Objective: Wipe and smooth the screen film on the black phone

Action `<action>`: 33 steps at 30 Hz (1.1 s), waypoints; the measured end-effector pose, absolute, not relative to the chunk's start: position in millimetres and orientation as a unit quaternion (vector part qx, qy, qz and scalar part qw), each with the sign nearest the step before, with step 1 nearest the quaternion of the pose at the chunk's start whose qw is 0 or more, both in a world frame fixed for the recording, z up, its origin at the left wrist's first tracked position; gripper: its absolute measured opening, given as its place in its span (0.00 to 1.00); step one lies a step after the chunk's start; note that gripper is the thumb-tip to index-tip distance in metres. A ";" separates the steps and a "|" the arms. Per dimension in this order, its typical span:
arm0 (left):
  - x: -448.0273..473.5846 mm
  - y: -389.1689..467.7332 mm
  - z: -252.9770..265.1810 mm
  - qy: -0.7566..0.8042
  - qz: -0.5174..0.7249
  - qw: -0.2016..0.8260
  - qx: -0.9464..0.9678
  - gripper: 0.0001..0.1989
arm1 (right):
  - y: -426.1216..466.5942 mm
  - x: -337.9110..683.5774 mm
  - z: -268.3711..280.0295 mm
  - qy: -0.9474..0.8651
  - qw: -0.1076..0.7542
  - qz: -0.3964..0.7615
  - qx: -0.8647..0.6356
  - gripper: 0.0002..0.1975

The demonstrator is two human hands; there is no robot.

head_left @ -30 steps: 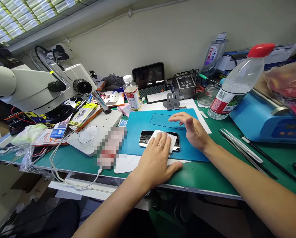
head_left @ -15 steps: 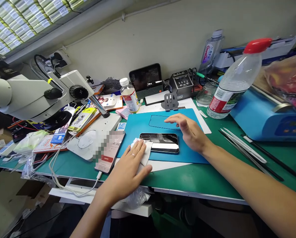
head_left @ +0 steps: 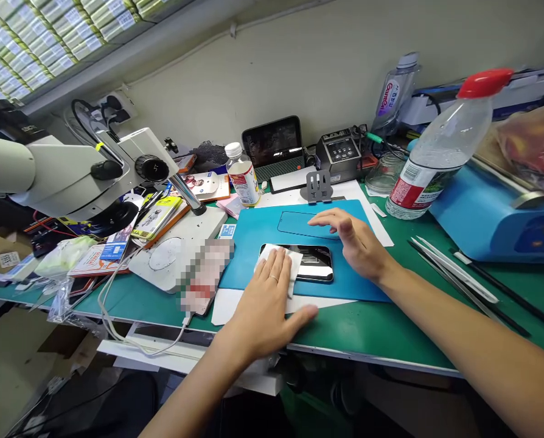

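Observation:
My left hand (head_left: 272,304) lies flat, fingers stretched, on a folded white tissue (head_left: 294,267) that covers the left part of a phone (head_left: 315,264). The phone rests face up, its dark glass reflecting light. Over the mat's right part, my right hand (head_left: 354,243) hovers with fingers extended and thumb apart. By its fingertips is a clear sheet with a thin black outline (head_left: 294,222), like a screen protector; its right end is hidden behind the hand. Phone and sheet are over a blue mat (head_left: 249,234).
Left of the mat are a second phone on a cable (head_left: 208,274) and a microscope (head_left: 89,170) on a white base. Behind stand a small bottle (head_left: 243,182) and a grey metal stand (head_left: 318,187). To the right are tweezers (head_left: 454,267), a large bottle (head_left: 429,164) and a blue machine (head_left: 486,213).
My left hand has slid the tissue rightward, from the phone's left edge onto its glass. My right hand keeps nearly the same pose. The view has shifted slightly.

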State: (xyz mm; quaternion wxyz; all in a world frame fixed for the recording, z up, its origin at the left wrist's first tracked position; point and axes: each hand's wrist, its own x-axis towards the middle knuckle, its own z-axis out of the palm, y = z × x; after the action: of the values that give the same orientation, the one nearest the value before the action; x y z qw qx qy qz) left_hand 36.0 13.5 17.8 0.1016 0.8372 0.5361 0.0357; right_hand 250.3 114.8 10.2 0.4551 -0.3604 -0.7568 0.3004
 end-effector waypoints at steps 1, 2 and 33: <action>38.1 7.9 18.6 0.535 0.030 0.105 0.838 0.47 | 114.6 249.8 10.4 -0.759 0.453 0.300 -0.360 0.38; 41.7 4.8 19.9 0.534 0.025 0.109 0.838 0.48 | 114.5 249.2 10.4 -0.760 0.452 0.299 -0.359 0.38; 87.0 0.9 18.1 0.551 0.056 0.063 0.831 0.57 | 118.1 249.3 10.3 -0.752 0.455 0.285 -0.383 0.36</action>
State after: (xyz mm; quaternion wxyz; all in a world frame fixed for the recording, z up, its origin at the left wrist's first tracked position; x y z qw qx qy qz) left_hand 87.0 0.9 18.1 0.0629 0.8306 0.5505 0.0559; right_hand 249.3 118.1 10.3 0.4547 -0.3831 -0.7519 0.2850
